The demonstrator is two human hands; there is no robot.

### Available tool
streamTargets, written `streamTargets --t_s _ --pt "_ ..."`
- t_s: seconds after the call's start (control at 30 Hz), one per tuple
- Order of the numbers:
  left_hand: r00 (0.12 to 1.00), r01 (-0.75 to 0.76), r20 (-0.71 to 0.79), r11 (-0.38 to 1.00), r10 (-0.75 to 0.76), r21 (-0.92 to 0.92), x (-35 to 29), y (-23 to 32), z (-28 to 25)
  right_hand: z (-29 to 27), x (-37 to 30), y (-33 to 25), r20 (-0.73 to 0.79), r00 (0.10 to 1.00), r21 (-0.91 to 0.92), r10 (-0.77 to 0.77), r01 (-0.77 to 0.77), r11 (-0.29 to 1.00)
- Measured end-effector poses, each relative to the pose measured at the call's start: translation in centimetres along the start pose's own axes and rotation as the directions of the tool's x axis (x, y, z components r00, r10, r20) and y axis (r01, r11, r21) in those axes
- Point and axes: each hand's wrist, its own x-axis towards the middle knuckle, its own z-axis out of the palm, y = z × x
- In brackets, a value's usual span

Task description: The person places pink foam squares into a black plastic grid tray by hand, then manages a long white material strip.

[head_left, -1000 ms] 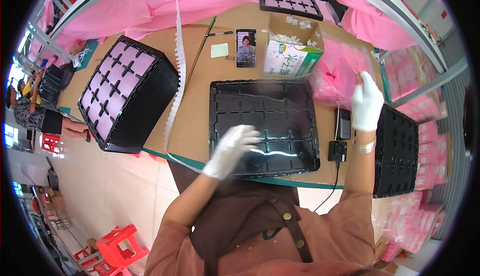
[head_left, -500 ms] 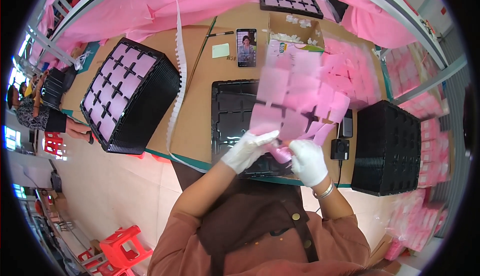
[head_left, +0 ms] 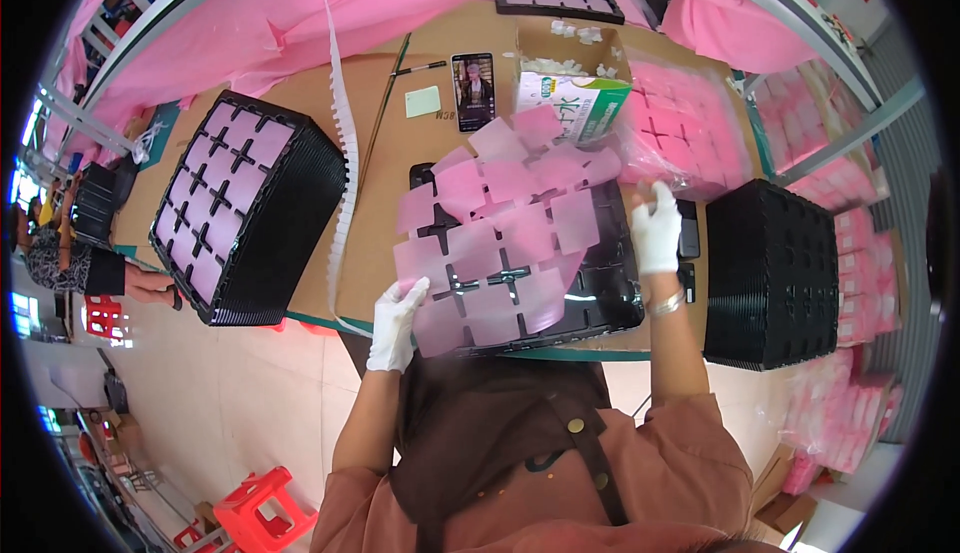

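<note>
A thin pink sheet of square panels, slit with cross-shaped gaps, (head_left: 520,233) spreads loosely over a black compartment tray (head_left: 610,305) in front of me. Its panels lie skewed and partly overlap, and much of the tray is hidden under them. My left hand (head_left: 395,328), in a white glove, pinches the sheet's near left edge between thumb and fingers. My right hand (head_left: 656,235), gloved with some fingertips bare, is raised just right of the tray. Its fingers are apart and nothing is in them.
Stacked black trays stand left (head_left: 285,228) and right (head_left: 770,273). Beyond the tray are an open carton with white scraps (head_left: 575,113), a phone (head_left: 474,93) and bagged pink sheets (head_left: 690,133). A white notched strip (head_left: 345,173) hangs at left. Another person (head_left: 65,253) stands far left.
The pink sheet has come down from the air onto the tray. My hands have moved apart: the left keeps an edge of the sheet, the right has let go and moved up and right.
</note>
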Motion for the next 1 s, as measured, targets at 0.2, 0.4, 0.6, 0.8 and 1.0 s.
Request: streamTargets --t_s 0.2,0.4,0.6,0.8,1.0 --pt "1.000 0.008 -0.007 0.999 -0.008 -0.036 0.0 -0.4 0.0 3.1 5.5 -0.8 0.304 0.925 0.316 0.230 -0.326 0.891" --pt "1.000 0.000 -0.029 0.998 -0.002 -0.063 -0.2 -1.0 -0.4 3.8 6.7 -4.8 0.393 0.850 -0.043 0.350 -0.363 0.931" --pt "0.999 0.009 -0.043 0.998 -0.012 -0.056 -0.3 -0.7 -0.6 -2.1 7.7 -5.5 0.177 0.984 0.538 -0.025 -0.076 0.839" --pt "1.000 -0.028 -0.012 0.998 0.027 -0.059 0.2 -0.8 0.1 -15.2 13.3 4.7 -0.640 0.767 0.234 0.046 0.138 0.962" --pt "1.000 0.004 0.029 0.997 -0.002 -0.074 0.2 -0.9 0.5 -18.4 8.9 11.3 -0.372 0.923 -0.300 0.102 -0.223 0.928"
